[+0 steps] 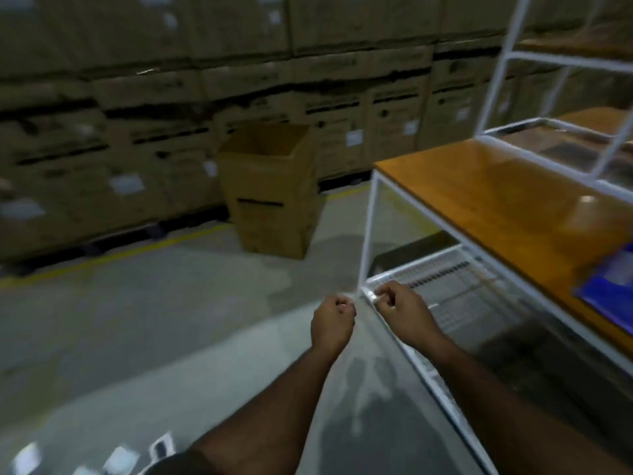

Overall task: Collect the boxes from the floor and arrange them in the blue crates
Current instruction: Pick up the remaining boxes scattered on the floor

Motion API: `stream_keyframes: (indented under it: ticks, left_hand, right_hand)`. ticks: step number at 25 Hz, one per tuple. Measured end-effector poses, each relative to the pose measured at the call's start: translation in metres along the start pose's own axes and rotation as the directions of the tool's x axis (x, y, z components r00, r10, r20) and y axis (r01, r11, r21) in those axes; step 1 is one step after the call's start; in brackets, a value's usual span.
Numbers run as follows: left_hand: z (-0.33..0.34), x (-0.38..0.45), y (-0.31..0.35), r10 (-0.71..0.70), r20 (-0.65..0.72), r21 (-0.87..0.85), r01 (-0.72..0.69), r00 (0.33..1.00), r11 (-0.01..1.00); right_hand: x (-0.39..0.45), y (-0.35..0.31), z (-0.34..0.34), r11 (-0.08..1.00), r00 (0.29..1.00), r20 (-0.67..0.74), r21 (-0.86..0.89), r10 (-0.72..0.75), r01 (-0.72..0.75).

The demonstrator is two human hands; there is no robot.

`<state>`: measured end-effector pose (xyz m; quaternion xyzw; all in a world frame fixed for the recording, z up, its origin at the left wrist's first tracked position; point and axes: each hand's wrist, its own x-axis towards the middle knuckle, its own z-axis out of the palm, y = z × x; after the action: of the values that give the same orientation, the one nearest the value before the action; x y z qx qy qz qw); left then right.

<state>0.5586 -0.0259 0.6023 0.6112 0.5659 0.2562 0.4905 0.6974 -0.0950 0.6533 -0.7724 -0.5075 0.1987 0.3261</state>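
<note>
Both forearms stretched forward and down, left hand (333,316) clenched on nothing, right hand (397,303) clenched beside the white rack's lower corner (368,293), blue crate (613,289) at far right on the wooden surface (496,200), open cardboard box (270,190) on the floor.

A blurred blue crate (613,293) rests on the wooden tabletop.

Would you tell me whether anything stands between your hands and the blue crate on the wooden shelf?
Nothing visible blocks it. The left hand and right hand hover by the white rack at its lower corner; the blue crate sits on the wooden shelf at the right edge.
</note>
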Motion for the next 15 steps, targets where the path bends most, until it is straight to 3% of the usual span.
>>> stream_keyframes:
  ticks: [5, 10, 15]
  left_hand:
    - [-0.121, -0.015, -0.090, -0.260, -0.237, -0.170, 0.223, 0.936, 0.960]
    - [-0.209, -0.047, -0.188, -0.539, -0.374, -0.360, 0.418, 0.755, 0.834]
    - [-0.265, -0.082, -0.240, -0.675, -0.511, -0.525, 0.428, 0.533, 0.736]
  right_hand:
    - [0.000, -0.087, 0.137, 0.994, 0.926, 0.360, 0.012, -0.109, 0.112]
    - [-0.010, -0.161, 0.240, 0.945, 0.682, 0.679, 0.055, -0.272, 0.321]
    - [-0.003, -0.206, 0.309, 0.886, 0.450, 0.826, 0.120, -0.340, 0.449]
